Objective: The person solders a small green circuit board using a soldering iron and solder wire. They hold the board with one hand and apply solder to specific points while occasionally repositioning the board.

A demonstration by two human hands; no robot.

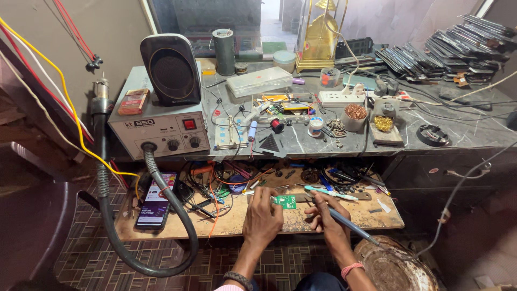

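circuit board (284,201) on the low shelf (242,221), phone (156,200) to its left, rework station (161,126) on the bench (458,129) behind.

An electronics repair workshop is indicated: a hot-air rework station (161,126) with hose is set on the grey counter (463,134), loose wires, tools and a small green circuit board (285,202) are spread over a wooden shelf (323,218), dismantled phone screens (447,48) are stacked behind
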